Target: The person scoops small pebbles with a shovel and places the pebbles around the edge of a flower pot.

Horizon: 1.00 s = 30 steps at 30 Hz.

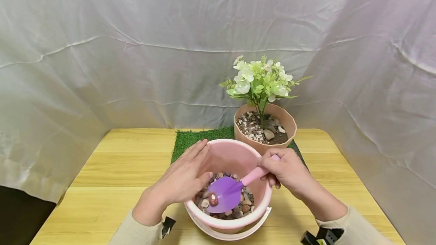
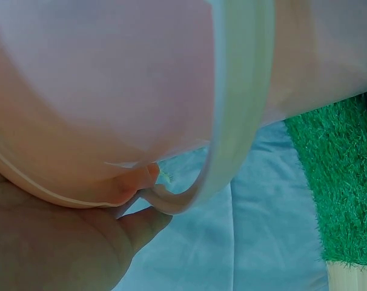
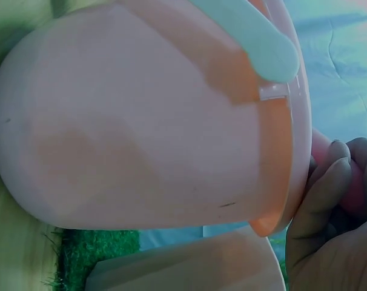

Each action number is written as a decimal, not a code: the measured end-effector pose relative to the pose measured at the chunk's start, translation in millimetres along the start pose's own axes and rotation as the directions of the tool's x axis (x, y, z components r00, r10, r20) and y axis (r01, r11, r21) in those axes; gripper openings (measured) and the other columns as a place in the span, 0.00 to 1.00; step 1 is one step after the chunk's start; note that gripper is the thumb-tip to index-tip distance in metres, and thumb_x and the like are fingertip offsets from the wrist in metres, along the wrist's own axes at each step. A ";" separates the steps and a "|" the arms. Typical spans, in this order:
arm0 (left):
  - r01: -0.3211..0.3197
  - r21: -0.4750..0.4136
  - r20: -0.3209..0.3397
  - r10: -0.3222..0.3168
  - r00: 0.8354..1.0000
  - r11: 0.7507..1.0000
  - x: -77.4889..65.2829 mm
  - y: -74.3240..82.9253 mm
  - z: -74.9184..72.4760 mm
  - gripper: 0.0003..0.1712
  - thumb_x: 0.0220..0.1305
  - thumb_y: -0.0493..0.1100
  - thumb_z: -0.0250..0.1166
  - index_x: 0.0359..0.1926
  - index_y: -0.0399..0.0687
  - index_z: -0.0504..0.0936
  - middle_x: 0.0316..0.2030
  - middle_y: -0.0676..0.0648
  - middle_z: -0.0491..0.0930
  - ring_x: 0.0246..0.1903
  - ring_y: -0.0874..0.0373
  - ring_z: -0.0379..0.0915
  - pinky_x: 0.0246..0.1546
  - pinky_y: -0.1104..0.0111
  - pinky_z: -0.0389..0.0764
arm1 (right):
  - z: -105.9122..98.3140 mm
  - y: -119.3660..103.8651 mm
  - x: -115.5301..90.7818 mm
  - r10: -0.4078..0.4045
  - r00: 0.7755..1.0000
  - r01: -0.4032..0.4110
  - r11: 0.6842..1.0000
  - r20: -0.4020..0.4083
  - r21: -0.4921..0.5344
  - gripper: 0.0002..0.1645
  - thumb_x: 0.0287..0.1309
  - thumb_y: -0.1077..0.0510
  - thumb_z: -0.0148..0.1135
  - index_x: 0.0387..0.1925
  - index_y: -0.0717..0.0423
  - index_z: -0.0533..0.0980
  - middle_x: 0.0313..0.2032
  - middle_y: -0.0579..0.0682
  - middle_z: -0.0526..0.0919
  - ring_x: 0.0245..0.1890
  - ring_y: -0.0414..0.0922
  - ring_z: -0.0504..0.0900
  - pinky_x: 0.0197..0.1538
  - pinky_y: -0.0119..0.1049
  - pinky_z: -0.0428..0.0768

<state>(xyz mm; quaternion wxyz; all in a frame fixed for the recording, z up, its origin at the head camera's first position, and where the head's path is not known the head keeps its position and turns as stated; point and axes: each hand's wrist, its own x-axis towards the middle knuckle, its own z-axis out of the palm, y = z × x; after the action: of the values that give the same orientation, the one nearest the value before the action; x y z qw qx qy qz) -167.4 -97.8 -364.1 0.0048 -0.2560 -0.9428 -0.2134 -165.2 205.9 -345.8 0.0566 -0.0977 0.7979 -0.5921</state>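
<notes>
A pink bucket with pebbles in its bottom stands near the table's front. My right hand grips the pink handle of a small purple shovel, at the bucket's right rim. The shovel's blade lies over the pebbles inside, carrying a reddish-brown stone. On the left rim rests my left hand, its fingers extended and thumb over the opening. The left wrist view has that hand against the bucket by its white carrying handle. In the right wrist view, curled fingers surround the shovel handle beside the rim.
Behind the bucket, slightly right, stands a peach planter holding soil, stones and a white-flowered plant. Green artificial turf lies beneath the planter on the wooden table. Grey cloth hangs around the back and sides.
</notes>
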 end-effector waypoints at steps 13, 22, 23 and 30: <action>-0.005 0.005 -0.002 0.005 1.000 1.000 -0.3 0.3 0.2 0.43 0.77 0.54 0.57 0.83 0.41 0.54 0.85 0.44 0.43 0.84 0.45 0.41 0.83 0.48 0.47 | -6.9 5.0 -1.2 -0.015 1.000 0.016 0.999 -0.025 0.045 0.18 0.69 0.61 0.64 0.23 0.67 0.77 0.14 0.52 0.83 0.10 0.35 0.73 0.11 0.29 0.71; 0.005 0.004 -0.008 -0.005 1.000 1.000 -0.7 -0.5 0.8 0.43 0.77 0.54 0.58 0.83 0.41 0.54 0.85 0.44 0.44 0.84 0.44 0.42 0.83 0.48 0.47 | -16.8 4.3 -1.6 -0.012 0.997 0.017 0.998 -0.078 0.062 0.17 0.70 0.60 0.64 0.22 0.61 0.80 0.14 0.50 0.83 0.10 0.35 0.72 0.12 0.30 0.71; 0.006 0.003 -0.009 -0.006 1.000 1.000 -0.5 -0.3 0.8 0.43 0.77 0.54 0.58 0.83 0.41 0.54 0.85 0.44 0.44 0.84 0.44 0.42 0.83 0.48 0.47 | -18.2 3.9 -1.8 -0.009 0.996 0.014 0.998 -0.085 0.064 0.17 0.70 0.60 0.64 0.23 0.60 0.80 0.14 0.50 0.83 0.10 0.35 0.71 0.12 0.30 0.71; 0.006 0.006 -0.006 -0.006 1.000 1.000 0.0 1.5 0.4 0.44 0.77 0.54 0.57 0.83 0.40 0.53 0.85 0.44 0.43 0.84 0.45 0.41 0.84 0.49 0.46 | -27.0 -3.3 -4.4 0.003 0.989 0.012 0.995 -0.150 0.096 0.16 0.71 0.60 0.63 0.23 0.55 0.80 0.15 0.50 0.84 0.10 0.36 0.72 0.12 0.31 0.73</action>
<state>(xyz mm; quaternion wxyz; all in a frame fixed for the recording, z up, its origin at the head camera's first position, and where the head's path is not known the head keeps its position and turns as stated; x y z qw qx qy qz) -166.7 -96.4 -363.9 0.0078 -0.2528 -0.9441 -0.2115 -166.1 231.2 -334.9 -0.0002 -0.0520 0.7702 -0.6357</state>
